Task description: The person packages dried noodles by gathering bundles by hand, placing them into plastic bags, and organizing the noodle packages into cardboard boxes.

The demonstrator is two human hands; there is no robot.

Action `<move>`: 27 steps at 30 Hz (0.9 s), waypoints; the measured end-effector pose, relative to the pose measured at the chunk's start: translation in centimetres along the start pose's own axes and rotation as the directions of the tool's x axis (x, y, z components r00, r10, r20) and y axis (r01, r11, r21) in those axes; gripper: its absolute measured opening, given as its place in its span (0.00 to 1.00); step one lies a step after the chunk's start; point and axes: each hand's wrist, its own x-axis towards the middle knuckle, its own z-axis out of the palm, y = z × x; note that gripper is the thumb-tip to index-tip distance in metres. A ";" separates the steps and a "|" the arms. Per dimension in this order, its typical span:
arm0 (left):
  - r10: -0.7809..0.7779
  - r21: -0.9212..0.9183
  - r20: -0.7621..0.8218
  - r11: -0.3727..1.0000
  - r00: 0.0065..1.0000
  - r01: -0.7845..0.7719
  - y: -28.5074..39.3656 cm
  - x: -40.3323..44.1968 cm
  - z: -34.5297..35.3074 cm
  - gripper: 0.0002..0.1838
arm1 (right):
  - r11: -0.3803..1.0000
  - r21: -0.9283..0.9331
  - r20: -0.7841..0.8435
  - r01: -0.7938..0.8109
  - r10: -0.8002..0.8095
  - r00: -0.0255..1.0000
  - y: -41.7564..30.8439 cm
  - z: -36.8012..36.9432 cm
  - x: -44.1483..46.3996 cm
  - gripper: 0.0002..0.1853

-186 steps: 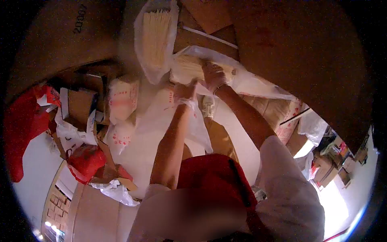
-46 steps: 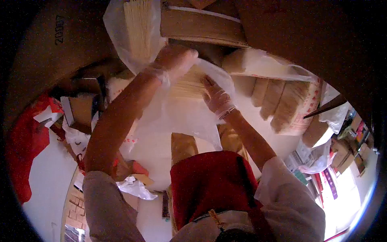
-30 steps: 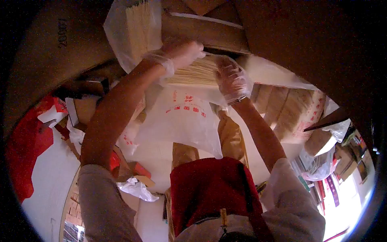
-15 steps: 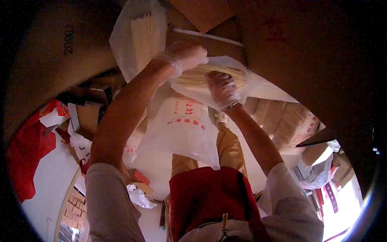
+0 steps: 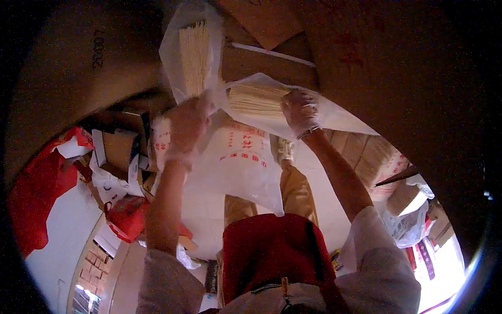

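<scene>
My gloved right hand (image 5: 300, 112) is closed round one end of a clear plastic bag holding a bundle of thin pale sticks (image 5: 256, 102), like bamboo skewers. My left hand (image 5: 189, 128), gloved and slightly blurred, is closed at the lower end of a second clear bag of sticks (image 5: 194, 57); its fingertips are partly hidden. Between my arms, below both bundles, hangs a whitish plastic bag (image 5: 235, 170) with red printed characters. Its top passes beneath the bundle in my right hand.
Brown cardboard (image 5: 68, 78) surrounds the upper view. Packed bundles in printed bags (image 5: 374, 157) lie at the right. On the left are an opened carton (image 5: 117, 152), a red bag (image 5: 128, 217) and red cloth (image 5: 36, 193). A clear bag (image 5: 405, 225) sits lower right.
My left hand has moved left and down, from the bundle by my right hand to the lower end of the other bag. My right hand keeps its hold. The view has shifted slightly.
</scene>
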 end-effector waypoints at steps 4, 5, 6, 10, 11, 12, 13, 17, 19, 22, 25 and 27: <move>0.104 -0.261 0.026 0.961 0.994 -0.093 -1.6 -3.9 5.6 0.16 | 0.962 0.271 0.128 -0.013 -0.022 0.991 1.6 -1.6 1.1 0.10; -0.284 -0.498 0.202 0.794 0.937 0.348 2.3 -3.9 4.6 0.19 | 0.969 0.245 0.004 0.037 -0.039 0.999 1.5 -1.7 1.2 0.11; -0.545 -0.592 0.453 0.407 0.706 0.695 4.7 -3.8 4.3 0.22 | 0.973 0.214 -0.119 0.084 -0.059 0.991 1.4 -1.8 1.2 0.11; -0.441 -0.672 0.469 0.384 0.765 0.633 3.7 -2.5 9.2 0.22 | 0.973 0.217 -0.049 0.074 -0.065 0.997 -1.0 -2.4 1.6 0.12; -0.472 -0.701 0.416 0.377 0.777 0.605 4.0 -2.3 9.6 0.23 | 0.996 0.035 -0.007 0.079 -0.079 0.997 -2.3 -3.3 1.8 0.13; -0.504 -0.728 0.362 0.372 0.784 0.575 4.0 -2.2 9.7 0.23 | 0.985 -0.148 0.037 0.089 -0.084 0.996 -3.1 -3.9 2.1 0.14; -0.504 -0.729 0.364 0.368 0.783 0.576 3.5 -2.3 10.1 0.23 | 0.984 -0.150 0.040 0.092 -0.087 0.995 -3.0 -2.7 2.2 0.14; -0.446 -0.744 0.340 0.411 0.828 0.527 2.5 -3.0 10.0 0.19 | 0.967 0.086 -0.162 0.239 -0.223 0.961 -4.3 0.9 2.7 0.15; -0.448 -0.703 0.305 0.489 0.840 0.516 1.5 -2.8 10.4 0.18 | 0.998 0.002 0.203 0.057 -0.056 0.978 -5.2 1.3 3.6 0.13; -0.026 -0.672 -0.012 0.741 1.000 0.011 0.6 -2.4 10.8 0.21 | 0.996 0.047 -0.027 0.071 -0.070 0.997 -4.9 1.6 2.9 0.12; -0.448 -0.717 0.334 0.450 0.829 0.532 2.6 -2.6 8.9 0.20 | 0.929 0.365 0.424 -0.066 -0.102 0.900 -4.0 -2.2 4.5 0.14; -0.427 -0.689 0.347 0.488 0.835 0.536 2.5 -2.8 8.8 0.21 | 0.891 0.451 0.369 -0.053 -0.132 0.920 -3.6 -3.2 4.2 0.13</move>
